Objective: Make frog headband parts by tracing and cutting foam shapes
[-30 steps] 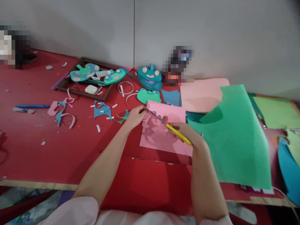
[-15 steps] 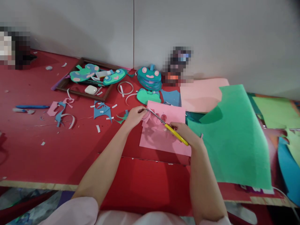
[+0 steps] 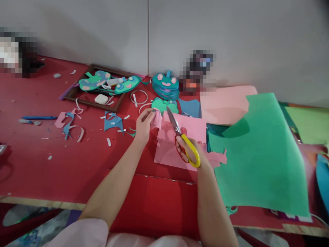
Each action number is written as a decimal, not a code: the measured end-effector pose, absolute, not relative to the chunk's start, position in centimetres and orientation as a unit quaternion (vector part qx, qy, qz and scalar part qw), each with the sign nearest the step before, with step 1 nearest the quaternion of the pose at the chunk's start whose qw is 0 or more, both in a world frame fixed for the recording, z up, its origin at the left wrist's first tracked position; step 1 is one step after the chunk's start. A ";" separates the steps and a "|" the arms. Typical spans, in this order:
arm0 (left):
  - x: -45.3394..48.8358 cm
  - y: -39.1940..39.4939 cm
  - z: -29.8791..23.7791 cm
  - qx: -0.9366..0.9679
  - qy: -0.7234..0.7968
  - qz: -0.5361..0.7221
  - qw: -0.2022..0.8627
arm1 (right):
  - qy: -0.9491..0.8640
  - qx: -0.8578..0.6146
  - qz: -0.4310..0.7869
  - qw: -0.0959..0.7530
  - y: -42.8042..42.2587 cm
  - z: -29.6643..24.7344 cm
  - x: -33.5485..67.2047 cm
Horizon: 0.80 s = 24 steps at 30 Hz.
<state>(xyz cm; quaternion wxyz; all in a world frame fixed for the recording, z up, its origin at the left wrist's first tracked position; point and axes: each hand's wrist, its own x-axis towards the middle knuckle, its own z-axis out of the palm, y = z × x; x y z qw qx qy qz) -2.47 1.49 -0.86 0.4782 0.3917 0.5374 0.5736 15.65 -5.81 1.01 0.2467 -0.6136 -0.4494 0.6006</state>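
Note:
My right hand (image 3: pixel 196 154) is closed round the yellow and red handles of a pair of scissors (image 3: pixel 183 140), blades pointing up and left over a pink paper sheet (image 3: pixel 174 144). My left hand (image 3: pixel 144 124) pinches a small pink paper cutout (image 3: pixel 156 120) at the sheet's upper left corner, lifted just off the red table (image 3: pixel 77 164). The blade tips end a little to the right of the cutout and do not touch it.
A large green sheet (image 3: pixel 259 154) lies right of the pink one, with a pale pink sheet (image 3: pixel 223 103) behind. Teal frog-shaped cutouts (image 3: pixel 164 84), a brown frame (image 3: pixel 89 89), a white case (image 3: pixel 101 99), paper scraps (image 3: pixel 69 121) and a blue pen (image 3: pixel 38 117) lie at the left and back.
The scissors have swung from lying low across the sheet to pointing upward, away from the paper. My left hand has lifted the small pink piece up and slightly left.

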 end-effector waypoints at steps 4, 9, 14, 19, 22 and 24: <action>-2.0 1.1 -1.2 0.425 0.529 0.577 0.454 | -0.428 -0.575 0.597 0.360 -5.6 0.5 15.1; -0.6 0.6 -1.5 0.468 0.554 0.507 0.467 | -0.394 -0.549 0.579 0.456 -6.0 1.6 15.6; 0.0 0.2 -2.2 0.516 0.566 0.462 0.447 | -0.335 -0.578 0.540 0.511 -4.7 -0.3 15.9; 0.1 -0.8 -1.4 0.530 0.587 0.496 0.358 | -0.310 -0.594 0.557 0.490 -3.7 -2.6 16.0; 0.8 -1.4 -0.6 0.478 0.582 0.545 0.368 | -0.272 -0.557 0.564 0.546 -3.6 -2.9 16.0; 1.6 -1.3 -0.3 0.433 0.587 0.554 0.401 | -0.254 -0.537 0.568 0.570 -3.5 -3.0 16.0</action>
